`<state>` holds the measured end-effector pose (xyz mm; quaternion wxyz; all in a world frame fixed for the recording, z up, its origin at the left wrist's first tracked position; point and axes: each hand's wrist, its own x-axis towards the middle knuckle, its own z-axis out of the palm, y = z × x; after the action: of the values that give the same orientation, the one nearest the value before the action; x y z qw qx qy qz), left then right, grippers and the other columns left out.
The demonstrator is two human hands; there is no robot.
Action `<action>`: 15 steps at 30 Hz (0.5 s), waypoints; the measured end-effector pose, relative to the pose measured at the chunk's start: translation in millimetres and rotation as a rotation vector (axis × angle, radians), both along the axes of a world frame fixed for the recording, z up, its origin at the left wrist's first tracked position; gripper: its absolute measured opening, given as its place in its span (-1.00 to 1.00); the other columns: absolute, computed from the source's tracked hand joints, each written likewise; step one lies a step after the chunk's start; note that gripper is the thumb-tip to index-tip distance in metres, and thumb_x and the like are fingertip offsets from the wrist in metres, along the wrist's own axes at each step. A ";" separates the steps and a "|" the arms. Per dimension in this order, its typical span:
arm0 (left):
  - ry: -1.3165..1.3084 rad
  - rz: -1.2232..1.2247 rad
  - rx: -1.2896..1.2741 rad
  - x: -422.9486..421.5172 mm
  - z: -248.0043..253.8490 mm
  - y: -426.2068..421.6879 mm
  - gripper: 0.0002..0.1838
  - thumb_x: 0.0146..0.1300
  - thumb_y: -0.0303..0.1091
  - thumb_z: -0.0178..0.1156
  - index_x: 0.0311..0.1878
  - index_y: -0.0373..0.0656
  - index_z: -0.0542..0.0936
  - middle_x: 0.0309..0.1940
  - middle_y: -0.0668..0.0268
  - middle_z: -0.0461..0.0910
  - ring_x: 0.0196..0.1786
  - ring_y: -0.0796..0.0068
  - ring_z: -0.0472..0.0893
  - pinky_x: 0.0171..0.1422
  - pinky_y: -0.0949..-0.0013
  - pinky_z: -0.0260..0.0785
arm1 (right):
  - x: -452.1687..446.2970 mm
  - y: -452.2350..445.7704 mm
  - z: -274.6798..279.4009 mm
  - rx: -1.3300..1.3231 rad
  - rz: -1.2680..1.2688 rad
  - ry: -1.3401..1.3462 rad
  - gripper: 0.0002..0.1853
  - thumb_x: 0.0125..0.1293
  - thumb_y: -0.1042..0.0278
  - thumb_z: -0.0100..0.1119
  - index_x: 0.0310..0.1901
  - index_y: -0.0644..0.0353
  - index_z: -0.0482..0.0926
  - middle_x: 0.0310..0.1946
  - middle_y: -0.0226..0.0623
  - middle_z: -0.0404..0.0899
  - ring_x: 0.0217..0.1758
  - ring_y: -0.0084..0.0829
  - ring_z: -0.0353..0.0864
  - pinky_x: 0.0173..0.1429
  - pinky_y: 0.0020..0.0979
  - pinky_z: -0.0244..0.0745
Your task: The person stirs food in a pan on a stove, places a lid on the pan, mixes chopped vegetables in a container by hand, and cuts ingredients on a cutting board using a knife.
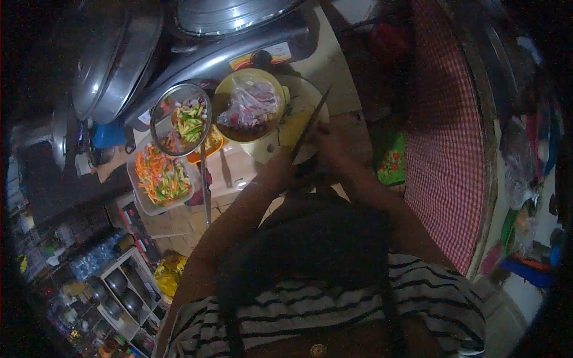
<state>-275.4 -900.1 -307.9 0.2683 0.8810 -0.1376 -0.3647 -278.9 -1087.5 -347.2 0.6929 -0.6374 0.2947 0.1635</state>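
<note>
Near the rim of a pale round board (310,101), a long dark knife (313,119) slants with its tip pointing up and right. My left hand (279,167) is closed around the lower end of the knife. Beside the blade is my right hand (328,146), its fingers bent and dark; what they hold, if anything, cannot be made out. A yellowish bowl (224,92) with a clear plastic bag (253,98) of reddish pieces stands just left of the board.
A metal strainer (206,173) with cut vegetables lies over an orange dish (197,156). Beside it is a plastic tub (146,203) of shredded carrots and greens (170,185). Large metal pans (107,59) and a stove (209,65) are behind. A red checked cloth (444,143) hangs right.
</note>
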 end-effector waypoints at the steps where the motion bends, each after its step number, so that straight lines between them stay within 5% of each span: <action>1: -0.038 -0.022 -0.035 1.0 -5.1 -1.9 -0.40 0.36 -0.22 0.19 0.38 -0.29 0.32 0.13 -0.25 0.57 0.24 -0.23 0.57 0.32 -0.08 0.39 | -1.8 -3.2 -23.5 -0.031 0.008 -0.016 -0.41 0.42 0.21 0.30 0.34 0.41 0.44 0.15 -0.09 0.64 0.19 -0.28 0.62 0.28 -0.25 0.51; 6: 0.012 0.037 -0.333 7.7 -78.1 -15.8 -0.37 0.36 -0.14 0.23 0.38 -0.29 0.37 0.17 -0.24 0.56 0.25 -0.21 0.56 0.32 -0.07 0.38 | 1.0 -8.2 -34.9 -0.152 0.105 -0.017 -0.35 0.40 0.14 0.32 0.36 0.42 0.42 0.18 -0.07 0.62 0.21 -0.25 0.60 0.31 -0.24 0.49; 15: -0.084 -0.034 -0.098 3.0 -60.3 -0.4 -0.44 0.34 -0.11 0.24 0.26 -0.29 0.44 0.12 -0.21 0.58 0.20 -0.23 0.57 0.29 -0.11 0.40 | -9.9 2.8 -89.1 0.016 -0.173 -0.068 -0.25 0.34 0.17 0.40 0.41 0.45 0.31 0.21 -0.05 0.55 0.24 -0.28 0.56 0.34 -0.26 0.46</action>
<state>-272.5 -900.5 -368.2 0.2990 0.8788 -0.1811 -0.3249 -288.8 -1084.8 -436.3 0.7193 -0.6091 0.3235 0.0836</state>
